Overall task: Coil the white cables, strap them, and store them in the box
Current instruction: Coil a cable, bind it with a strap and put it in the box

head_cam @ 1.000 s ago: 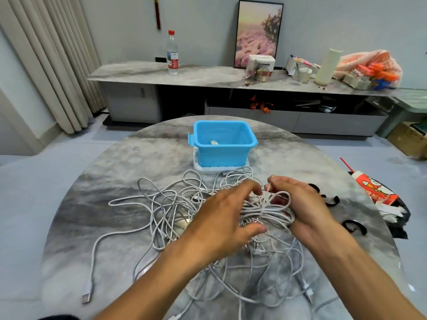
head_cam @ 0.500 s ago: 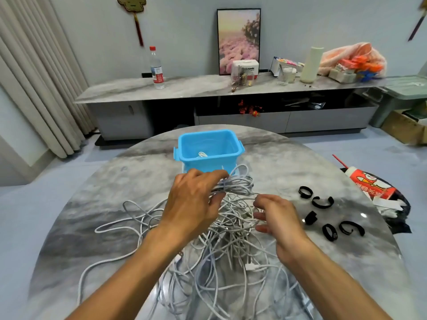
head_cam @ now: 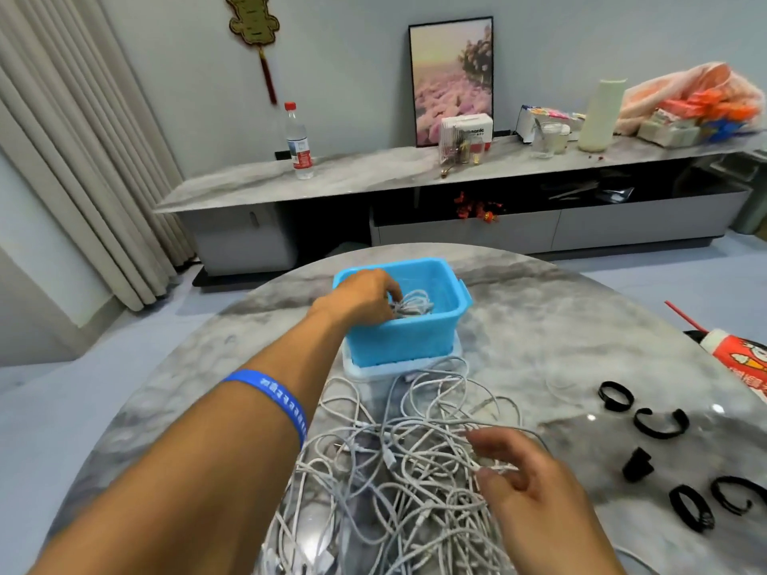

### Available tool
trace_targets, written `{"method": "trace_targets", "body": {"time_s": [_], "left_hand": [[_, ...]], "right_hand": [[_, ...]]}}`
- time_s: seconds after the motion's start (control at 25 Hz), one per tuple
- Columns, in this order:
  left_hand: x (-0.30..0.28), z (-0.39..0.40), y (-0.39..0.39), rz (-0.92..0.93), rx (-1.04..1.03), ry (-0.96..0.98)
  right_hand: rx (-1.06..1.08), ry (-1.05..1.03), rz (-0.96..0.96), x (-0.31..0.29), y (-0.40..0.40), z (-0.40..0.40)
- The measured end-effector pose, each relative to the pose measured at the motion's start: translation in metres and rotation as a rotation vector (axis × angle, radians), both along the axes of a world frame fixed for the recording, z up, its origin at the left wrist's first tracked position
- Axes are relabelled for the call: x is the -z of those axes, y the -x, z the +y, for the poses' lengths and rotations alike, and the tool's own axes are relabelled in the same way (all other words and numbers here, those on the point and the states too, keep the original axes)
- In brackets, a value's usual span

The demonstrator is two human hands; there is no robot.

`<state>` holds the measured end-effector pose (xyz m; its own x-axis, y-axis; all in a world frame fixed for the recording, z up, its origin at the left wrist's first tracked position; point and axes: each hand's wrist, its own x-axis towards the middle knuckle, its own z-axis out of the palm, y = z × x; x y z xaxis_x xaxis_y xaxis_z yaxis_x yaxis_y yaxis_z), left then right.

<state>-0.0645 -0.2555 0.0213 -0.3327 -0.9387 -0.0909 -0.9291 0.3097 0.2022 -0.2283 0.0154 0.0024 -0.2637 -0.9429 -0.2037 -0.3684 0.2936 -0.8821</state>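
A blue plastic box [head_cam: 406,342] stands on its pale lid at the far side of the round marble table. My left hand [head_cam: 365,294] reaches into the box and holds a coiled white cable [head_cam: 413,305] inside it. A tangle of loose white cables [head_cam: 398,471] covers the table in front of the box. My right hand [head_cam: 523,487] hovers over the right side of that tangle, fingers spread and touching the strands without gripping any. Several black straps [head_cam: 660,423] lie on the table at the right.
The round table's edge [head_cam: 137,404] curves close on the left. A red and white carton [head_cam: 743,359] lies beyond the table at the right. A long low cabinet [head_cam: 373,176] along the far wall carries a bottle, a framed picture and bags.
My left hand has carried the coiled cable from above the tangle forward into the blue box. My right hand has let go and dropped back over the loose cables. The view tilted upward.
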Motion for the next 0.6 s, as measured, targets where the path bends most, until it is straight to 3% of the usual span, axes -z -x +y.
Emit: {"method": "trace_targets", "body": {"time_s": [0.08, 0.16, 0.24, 0.44, 0.52, 0.6], "left_hand": [[0.004, -0.007, 0.0, -0.192, 0.018, -0.191], [0.004, -0.009, 0.001, -0.274, 0.031, -0.255], [0.001, -0.008, 0.002, -0.165, 0.017, -0.21], [-0.02, 0.031, -0.004, 0.276, -0.045, 0.078], [-0.026, 0.067, -0.011, 0.351, -0.042, 0.123], [-0.032, 0.118, -0.02, 0.319, 0.068, 0.031]], "right_hand": [[-0.037, 0.007, 0.077, 0.001, -0.002, 0.0], [-0.114, 0.003, 0.186, 0.002, -0.008, 0.005], [-0.18, 0.019, 0.263, -0.002, -0.01, 0.008], [-0.225, 0.046, 0.194, -0.004, 0.002, -0.003], [-0.23, 0.136, 0.329, -0.004, 0.009, -0.005], [-0.309, 0.172, 0.623, -0.007, 0.018, -0.005]]}}
